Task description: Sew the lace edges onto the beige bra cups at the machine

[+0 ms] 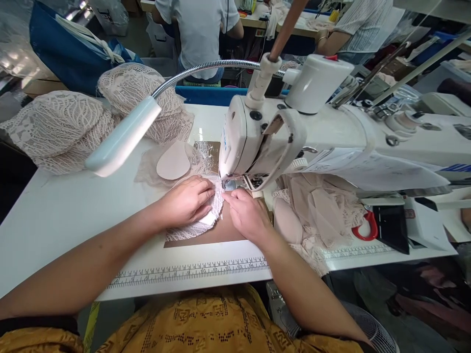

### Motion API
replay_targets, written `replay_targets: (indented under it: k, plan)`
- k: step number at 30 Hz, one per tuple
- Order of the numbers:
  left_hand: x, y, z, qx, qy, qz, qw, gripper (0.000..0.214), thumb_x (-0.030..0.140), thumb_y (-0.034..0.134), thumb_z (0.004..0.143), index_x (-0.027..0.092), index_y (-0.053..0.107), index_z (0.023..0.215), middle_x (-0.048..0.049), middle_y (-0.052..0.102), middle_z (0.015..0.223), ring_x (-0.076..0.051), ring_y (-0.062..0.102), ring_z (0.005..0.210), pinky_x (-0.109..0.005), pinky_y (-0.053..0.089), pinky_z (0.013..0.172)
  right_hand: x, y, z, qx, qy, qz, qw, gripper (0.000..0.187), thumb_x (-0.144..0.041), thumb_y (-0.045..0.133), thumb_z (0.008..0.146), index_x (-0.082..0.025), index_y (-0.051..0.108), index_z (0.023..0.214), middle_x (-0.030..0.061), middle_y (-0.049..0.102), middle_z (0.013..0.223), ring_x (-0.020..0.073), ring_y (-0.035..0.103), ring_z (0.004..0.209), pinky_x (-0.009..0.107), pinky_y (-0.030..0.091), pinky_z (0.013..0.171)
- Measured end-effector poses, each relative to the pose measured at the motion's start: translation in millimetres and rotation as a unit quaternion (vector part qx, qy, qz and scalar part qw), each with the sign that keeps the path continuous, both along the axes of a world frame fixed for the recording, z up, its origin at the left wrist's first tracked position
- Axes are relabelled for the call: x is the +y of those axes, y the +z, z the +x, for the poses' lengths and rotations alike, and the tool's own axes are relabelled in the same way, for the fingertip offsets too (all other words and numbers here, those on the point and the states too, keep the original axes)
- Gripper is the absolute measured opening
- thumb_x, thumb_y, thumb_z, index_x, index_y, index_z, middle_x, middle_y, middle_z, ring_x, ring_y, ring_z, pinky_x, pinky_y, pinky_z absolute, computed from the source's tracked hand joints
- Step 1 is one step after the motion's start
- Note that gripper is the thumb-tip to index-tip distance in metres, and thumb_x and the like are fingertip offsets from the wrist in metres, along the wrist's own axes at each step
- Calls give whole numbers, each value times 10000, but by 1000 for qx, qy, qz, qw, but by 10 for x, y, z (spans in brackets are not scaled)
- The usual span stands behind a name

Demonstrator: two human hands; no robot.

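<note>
A pale lace bra cup (189, 232) lies under the needle end of the white sewing machine (235, 135), its edge by the presser foot. My left hand (189, 200) rests flat on top of the cup, fingers stretched toward the needle. At the cup's right edge, just in front of the foot, my right hand (248, 213) has its thumb and forefinger drawn together on the lace. Beneath both hands is a brown sheet (235, 235). Behind my left hand sits a smooth beige cup pad (172, 161) on sheer fabric.
Stacked lace cups (62, 127) stand at the left under a bendable lamp (125, 135). Beige mesh and lace pieces (320, 206) lie right of the machine, near red-handled scissors (365, 226). A ruler strip (191, 271) runs along the table's front edge. Two people sit farther back.
</note>
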State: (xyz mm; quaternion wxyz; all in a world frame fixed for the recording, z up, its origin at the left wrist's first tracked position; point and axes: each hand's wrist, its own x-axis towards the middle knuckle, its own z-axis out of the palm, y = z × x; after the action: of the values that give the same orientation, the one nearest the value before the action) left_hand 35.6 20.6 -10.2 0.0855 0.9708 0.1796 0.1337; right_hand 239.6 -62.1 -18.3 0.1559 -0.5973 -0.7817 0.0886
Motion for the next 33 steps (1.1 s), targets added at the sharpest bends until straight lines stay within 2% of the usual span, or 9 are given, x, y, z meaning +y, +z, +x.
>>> replay_targets:
  k: [5,8,12,18,24,33]
  plan:
    - [-20,-18,42,12,-18,29,999,319,263,475,938,99,625,1168,-179,605,1102,-303,541,1067,-463,464,911,18,9,3,-5,-16,-14,1000,449,-73,421,857,-199,650,1222,71,668,1004,208,575,848,311,428,724]
    - [-53,-9,59,19,-49,26,998,333,272,459,949,112,613,1198,-183,603,1122,-307,530,1101,-477,449,931,25,7,5,-5,-30,-12,999,435,-79,411,865,-180,649,1215,88,679,1045,226,596,895,329,453,783]
    - [-80,5,64,21,-58,23,998,353,272,443,956,114,590,1235,-179,600,1186,-307,521,1129,-490,430,962,17,2,-2,16,-38,-2,999,414,-82,407,876,-171,659,1192,93,686,1061,228,609,948,325,469,816]
    - [-85,-6,64,9,-58,13,998,323,256,456,949,120,603,1202,-158,602,1252,-298,531,1123,-477,434,969,-10,-3,-10,31,5,22,999,366,-107,452,875,-193,688,1141,68,686,994,204,603,906,302,456,756]
    - [-50,-5,43,-5,-53,4,999,343,265,502,932,118,601,1226,-165,622,1236,-296,558,1084,-478,449,945,-5,-4,-9,-3,-5,11,1000,369,-111,464,876,-203,681,1159,63,675,964,206,574,876,312,412,724]
    - [-30,-2,36,20,-55,18,998,393,301,444,961,101,573,1275,-139,610,1283,-295,535,1132,-474,406,1005,-2,-12,-15,-31,-11,6,999,377,-101,457,869,-213,677,1153,58,669,964,211,550,861,315,388,701]
